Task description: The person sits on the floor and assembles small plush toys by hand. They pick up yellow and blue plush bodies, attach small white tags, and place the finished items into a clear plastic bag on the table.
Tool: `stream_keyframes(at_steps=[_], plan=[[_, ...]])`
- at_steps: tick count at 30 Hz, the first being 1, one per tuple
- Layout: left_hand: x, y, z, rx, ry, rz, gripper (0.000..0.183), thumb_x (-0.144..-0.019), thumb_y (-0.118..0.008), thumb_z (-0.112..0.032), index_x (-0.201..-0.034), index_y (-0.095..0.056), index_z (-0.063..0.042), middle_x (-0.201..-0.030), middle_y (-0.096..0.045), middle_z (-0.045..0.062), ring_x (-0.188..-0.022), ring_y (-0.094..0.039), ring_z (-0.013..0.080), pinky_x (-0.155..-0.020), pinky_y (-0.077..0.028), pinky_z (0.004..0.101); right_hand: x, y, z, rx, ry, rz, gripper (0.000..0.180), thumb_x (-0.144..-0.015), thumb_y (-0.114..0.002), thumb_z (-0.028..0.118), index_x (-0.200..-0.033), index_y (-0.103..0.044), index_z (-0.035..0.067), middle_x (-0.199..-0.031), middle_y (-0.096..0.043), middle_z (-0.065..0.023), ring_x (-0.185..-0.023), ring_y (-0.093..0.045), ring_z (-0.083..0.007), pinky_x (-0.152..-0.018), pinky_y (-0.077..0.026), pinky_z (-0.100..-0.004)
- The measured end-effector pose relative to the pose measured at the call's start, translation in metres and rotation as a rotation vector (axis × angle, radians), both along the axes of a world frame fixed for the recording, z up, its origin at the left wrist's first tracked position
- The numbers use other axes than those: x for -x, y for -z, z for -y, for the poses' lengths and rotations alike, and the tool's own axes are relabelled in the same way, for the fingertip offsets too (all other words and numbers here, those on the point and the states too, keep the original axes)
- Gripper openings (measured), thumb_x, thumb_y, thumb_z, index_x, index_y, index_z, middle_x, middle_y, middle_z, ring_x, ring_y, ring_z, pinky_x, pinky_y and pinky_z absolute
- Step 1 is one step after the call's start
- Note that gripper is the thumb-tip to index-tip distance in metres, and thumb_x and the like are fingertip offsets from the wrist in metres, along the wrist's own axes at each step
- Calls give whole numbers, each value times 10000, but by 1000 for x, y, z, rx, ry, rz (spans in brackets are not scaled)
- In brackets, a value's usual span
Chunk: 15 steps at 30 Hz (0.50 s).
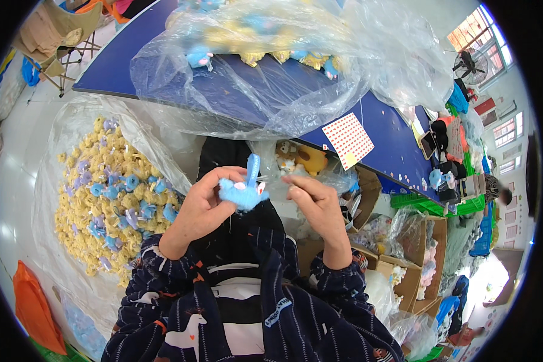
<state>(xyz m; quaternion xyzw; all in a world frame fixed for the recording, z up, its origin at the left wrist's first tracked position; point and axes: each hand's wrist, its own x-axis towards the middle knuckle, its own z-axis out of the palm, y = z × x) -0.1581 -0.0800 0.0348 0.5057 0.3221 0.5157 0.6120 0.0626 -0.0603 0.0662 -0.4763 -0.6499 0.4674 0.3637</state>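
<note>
My left hand grips a small fluffy blue plush toy above my lap. A blue ribbon loop bearing writing stands up from the toy. A small white tag with a red mark sits at the toy's right side. To the right, apart from the toy, is my right hand, its thumb and forefinger drawn near each other. Whether anything small is between those fingertips cannot be made out. A sheet of red-marked stickers overhangs the edge of the blue table ahead.
On my left, a large plastic sheet bears a heap of yellow, blue and purple plush toys. A clear plastic bag with more toys covers part of the table. Cardboard boxes, a phone and green crates are at right.
</note>
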Motion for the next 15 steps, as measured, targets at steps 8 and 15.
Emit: stream_keyframes(at_steps=[8, 15], plan=[[-11, 15, 4, 94, 11, 162, 358, -793, -596, -7, -1111, -439, -51, -1095, -482, 49, -977, -499, 109, -836, -427, 261, 12, 28, 24, 167, 80, -259, 257, -829, -601, 146, -1017, -569, -26, -804, -580, 6, -684, -486, -33, -592, -388, -184], [-35, 13, 6, 111, -107, -88, 346, -741, -547, 28, -1080, -499, -25, -962, -567, 39, -840, -546, 101, -752, -451, 242, 12, 28, 28, 83, 104, -216, 188, -832, -591, 144, -944, -585, -6, -827, -591, -10, -766, -522, -58, -655, -427, -211]])
